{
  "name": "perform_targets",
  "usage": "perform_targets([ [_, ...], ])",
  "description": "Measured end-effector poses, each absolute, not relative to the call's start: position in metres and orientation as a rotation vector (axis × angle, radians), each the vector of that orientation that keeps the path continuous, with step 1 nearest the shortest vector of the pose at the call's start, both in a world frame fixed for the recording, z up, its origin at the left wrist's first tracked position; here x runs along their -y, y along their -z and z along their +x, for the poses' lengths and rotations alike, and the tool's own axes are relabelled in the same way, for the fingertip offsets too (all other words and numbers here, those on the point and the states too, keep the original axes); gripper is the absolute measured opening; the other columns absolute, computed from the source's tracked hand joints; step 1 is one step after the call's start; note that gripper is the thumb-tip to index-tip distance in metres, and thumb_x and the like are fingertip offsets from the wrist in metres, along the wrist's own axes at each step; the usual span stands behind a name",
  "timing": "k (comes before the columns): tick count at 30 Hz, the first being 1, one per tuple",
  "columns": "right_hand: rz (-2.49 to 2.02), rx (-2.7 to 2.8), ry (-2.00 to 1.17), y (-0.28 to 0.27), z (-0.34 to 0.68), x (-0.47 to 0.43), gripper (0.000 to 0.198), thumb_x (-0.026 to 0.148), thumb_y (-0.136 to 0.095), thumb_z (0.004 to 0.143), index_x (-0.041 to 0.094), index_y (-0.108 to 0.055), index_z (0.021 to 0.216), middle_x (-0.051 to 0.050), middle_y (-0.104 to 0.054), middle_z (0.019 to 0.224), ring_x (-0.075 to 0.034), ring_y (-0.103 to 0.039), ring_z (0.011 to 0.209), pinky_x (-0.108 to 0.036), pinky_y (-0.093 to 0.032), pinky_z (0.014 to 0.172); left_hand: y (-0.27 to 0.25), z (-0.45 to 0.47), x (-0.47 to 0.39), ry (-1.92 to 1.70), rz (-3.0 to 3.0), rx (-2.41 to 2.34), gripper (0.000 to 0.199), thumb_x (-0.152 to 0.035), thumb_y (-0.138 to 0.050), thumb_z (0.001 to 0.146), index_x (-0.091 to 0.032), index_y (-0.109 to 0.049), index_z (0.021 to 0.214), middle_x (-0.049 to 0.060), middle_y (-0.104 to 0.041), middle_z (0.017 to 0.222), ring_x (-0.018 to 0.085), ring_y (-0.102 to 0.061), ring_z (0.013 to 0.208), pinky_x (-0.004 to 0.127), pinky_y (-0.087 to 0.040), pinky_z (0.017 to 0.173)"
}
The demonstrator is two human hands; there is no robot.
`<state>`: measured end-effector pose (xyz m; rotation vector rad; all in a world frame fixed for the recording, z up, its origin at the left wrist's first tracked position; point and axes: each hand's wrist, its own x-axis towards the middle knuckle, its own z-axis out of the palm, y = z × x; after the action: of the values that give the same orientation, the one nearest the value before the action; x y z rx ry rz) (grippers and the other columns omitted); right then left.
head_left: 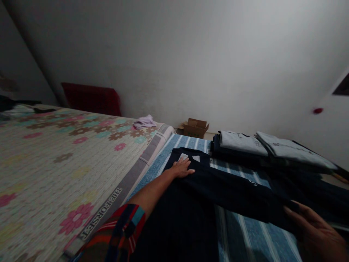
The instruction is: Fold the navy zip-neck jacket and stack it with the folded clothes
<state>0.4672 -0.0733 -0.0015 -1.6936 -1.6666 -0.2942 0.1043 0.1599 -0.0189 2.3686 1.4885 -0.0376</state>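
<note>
A pair of dark navy trousers [191, 203] lies spread on the blue striped cloth [245, 227], its waist at the far end. Two pale labels [195, 158] show near the waistband. My left hand [182, 168] rests flat on the fabric just below them, fingers apart. One trouser leg stretches out to the right, with a small white mark on it. At the end of that leg, my right hand [317, 227] pinches the hem between thumb and fingers. The near part of the trousers runs out of view at the bottom.
Folded grey garments [242, 143] sit on dark ones at the right. Left stands a bed with a flowered cover [95, 163] and a lilac cloth [144, 122]. An open cardboard box [194, 129] and a dark red panel [91, 99] are by the wall.
</note>
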Motion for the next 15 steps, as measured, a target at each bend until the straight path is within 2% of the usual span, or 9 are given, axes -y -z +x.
perform_targets([
  [4,-1.694,1.556,0.189,-0.010,0.465,0.063,0.029,0.028,-0.049,0.062,0.019,-0.071,0.079,-0.010,-0.068,0.091,-0.027,-0.064,0.071,-0.039,-0.052,0.063,0.006,0.084,-0.162,0.087,2.395,-1.329,0.084,-0.062,-0.053,0.072,-0.017,-0.028,0.140,0.012,-0.017,0.150,0.032,-0.010,0.137,0.050,-0.017,0.107],
  [8,-1.690,1.475,0.115,-0.013,0.467,0.057,0.025,0.031,-0.054,0.062,0.020,-0.069,0.077,-0.007,-0.068,0.083,-0.025,-0.063,0.068,-0.033,-0.051,0.059,0.000,0.072,-0.159,0.100,2.433,-1.210,0.083,-0.050,-0.065,0.067,-0.017,-0.035,0.136,0.012,-0.025,0.147,0.028,-0.020,0.135,0.040,-0.019,0.109],
  [11,-1.697,1.475,0.139,-0.012,0.469,0.056,0.025,0.030,-0.053,0.059,0.021,-0.070,0.076,-0.007,-0.068,0.084,-0.025,-0.063,0.069,-0.035,-0.051,0.061,0.001,0.071,-0.156,0.111,2.428,-1.193,0.085,-0.049,-0.067,0.065,-0.016,-0.036,0.136,0.013,-0.025,0.147,0.028,-0.021,0.135,0.039,-0.018,0.110],
  [15,-1.670,1.564,0.219,-0.010,0.469,0.055,0.034,0.025,-0.047,0.058,0.022,-0.071,0.081,-0.007,-0.066,0.094,-0.025,-0.063,0.073,-0.039,-0.050,0.069,0.004,0.074,-0.154,0.137,2.387,-1.213,0.095,-0.057,-0.067,0.061,-0.014,-0.031,0.138,0.016,-0.021,0.148,0.032,-0.016,0.136,0.045,-0.017,0.109],
])
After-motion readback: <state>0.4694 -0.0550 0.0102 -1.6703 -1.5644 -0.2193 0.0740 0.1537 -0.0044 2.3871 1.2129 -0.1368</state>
